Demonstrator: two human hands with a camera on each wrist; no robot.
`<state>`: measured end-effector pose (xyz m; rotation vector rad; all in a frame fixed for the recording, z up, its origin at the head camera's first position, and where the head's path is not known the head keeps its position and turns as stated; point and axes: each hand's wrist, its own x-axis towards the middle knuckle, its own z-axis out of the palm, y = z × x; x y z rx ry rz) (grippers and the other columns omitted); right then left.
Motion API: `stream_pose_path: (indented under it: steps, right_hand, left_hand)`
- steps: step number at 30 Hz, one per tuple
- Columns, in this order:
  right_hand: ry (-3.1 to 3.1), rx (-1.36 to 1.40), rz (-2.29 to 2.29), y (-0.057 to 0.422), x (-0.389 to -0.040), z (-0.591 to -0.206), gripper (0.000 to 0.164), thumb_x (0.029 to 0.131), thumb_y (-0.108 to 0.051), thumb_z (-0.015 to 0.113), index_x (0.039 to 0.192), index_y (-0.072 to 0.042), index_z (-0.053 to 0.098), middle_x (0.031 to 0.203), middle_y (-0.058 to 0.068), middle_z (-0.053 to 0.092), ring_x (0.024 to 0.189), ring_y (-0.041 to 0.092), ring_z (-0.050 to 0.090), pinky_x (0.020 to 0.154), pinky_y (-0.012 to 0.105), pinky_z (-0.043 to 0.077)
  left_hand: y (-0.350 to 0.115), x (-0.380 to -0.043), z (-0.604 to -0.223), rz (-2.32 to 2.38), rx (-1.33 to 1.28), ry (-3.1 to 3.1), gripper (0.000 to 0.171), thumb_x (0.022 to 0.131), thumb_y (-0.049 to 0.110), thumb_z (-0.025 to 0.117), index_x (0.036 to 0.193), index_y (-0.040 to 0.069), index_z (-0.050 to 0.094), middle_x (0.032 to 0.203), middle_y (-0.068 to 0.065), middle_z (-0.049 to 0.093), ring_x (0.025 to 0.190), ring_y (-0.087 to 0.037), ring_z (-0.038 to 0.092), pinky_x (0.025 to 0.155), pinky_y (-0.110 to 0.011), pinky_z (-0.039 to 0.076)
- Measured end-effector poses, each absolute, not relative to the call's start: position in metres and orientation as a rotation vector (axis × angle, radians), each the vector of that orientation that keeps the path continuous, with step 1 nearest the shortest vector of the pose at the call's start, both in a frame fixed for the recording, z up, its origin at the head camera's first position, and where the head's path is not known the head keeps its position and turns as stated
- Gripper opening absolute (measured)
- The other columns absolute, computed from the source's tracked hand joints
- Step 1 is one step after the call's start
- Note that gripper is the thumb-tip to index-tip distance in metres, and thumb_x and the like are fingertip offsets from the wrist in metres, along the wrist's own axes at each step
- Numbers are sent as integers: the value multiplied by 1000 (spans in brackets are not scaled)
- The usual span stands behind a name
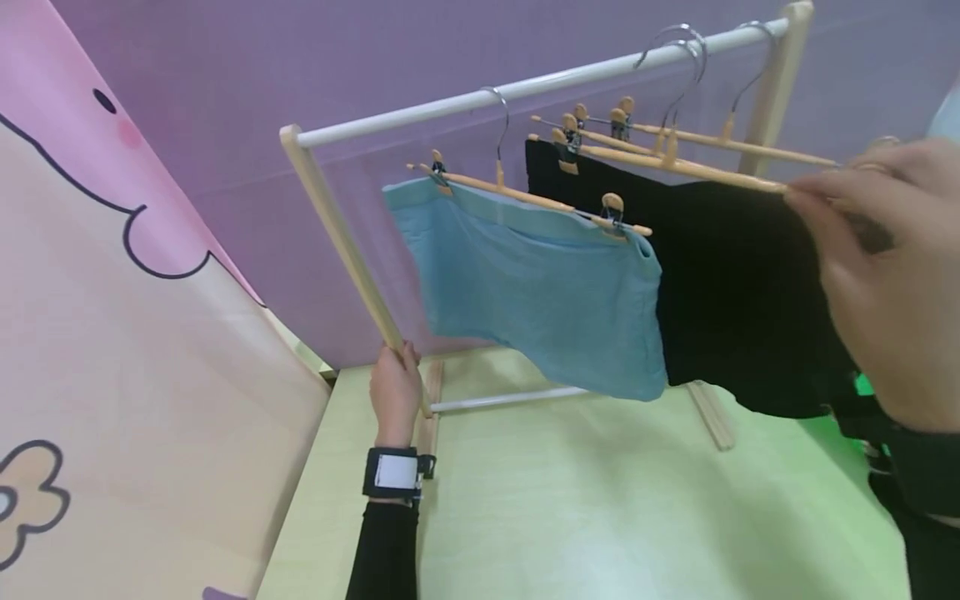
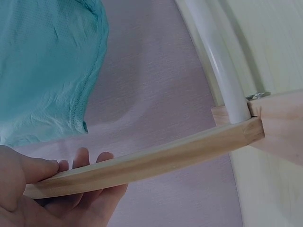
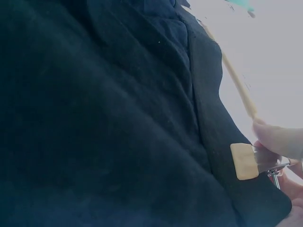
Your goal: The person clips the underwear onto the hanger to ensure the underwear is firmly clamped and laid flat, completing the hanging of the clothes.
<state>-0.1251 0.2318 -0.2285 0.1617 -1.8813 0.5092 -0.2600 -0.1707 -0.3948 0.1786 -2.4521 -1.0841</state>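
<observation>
Black cloth garment [image 1: 738, 308] hangs at the pale-blue garment's [image 1: 540, 292] three o'clock, clipped to a slim tan wooden hanger [image 1: 727, 177] — one end pinched by the raised right hand [image 1: 900, 275]. The left hand [image 1: 397, 387] — arm extended toward twelve — curls round a pale wooden post [image 1: 347, 250].

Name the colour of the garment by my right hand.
The garment is black, clearest in the head view.

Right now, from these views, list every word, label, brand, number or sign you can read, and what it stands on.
No readable text anywhere.
White patch at the left wrist: no legible lettering.
Blue garment and black garment: no readable label or brand.
Printed panel: drawings only, such as a flower; no letters or numbers.
</observation>
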Motion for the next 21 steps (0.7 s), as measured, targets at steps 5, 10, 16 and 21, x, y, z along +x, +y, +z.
stream_pose_path:
  steps: [5,10,16,21]
  right_hand:
    - [-1938,122,406,219,-131,-212,35,102,-27,54,118,0,70,111,23,60,103,37,51,88,18,34]
    - [-1937,143,369,203,-136,-196,39,102,-29,53,116,4,70,106,26,59,99,38,50,87,26,40]
    - [-1957,158,378,188,-148,-190,38,101,-25,56,111,8,70,102,28,61,97,41,52,88,47,46]
    - [-1994,193,415,179,-154,-191,32,99,-19,59,107,10,71,100,27,62,96,40,54,87,52,45]
  left_hand:
    - [-171,-260,-395,-1076,172,-2455,28,106,25,46,113,0,59,95,-18,70,75,-33,68,60,-44,53]
    - [-170,-259,-394,-1077,173,-2453,27,106,25,47,112,1,59,94,-17,70,74,-33,67,59,-44,52]
    - [-168,-258,-393,-1076,162,-2455,26,106,24,47,111,2,59,93,-17,70,72,-32,66,58,-43,52]
    - [-165,-258,-393,-1074,147,-2457,26,106,24,46,110,2,59,91,-16,69,71,-32,65,57,-42,51]
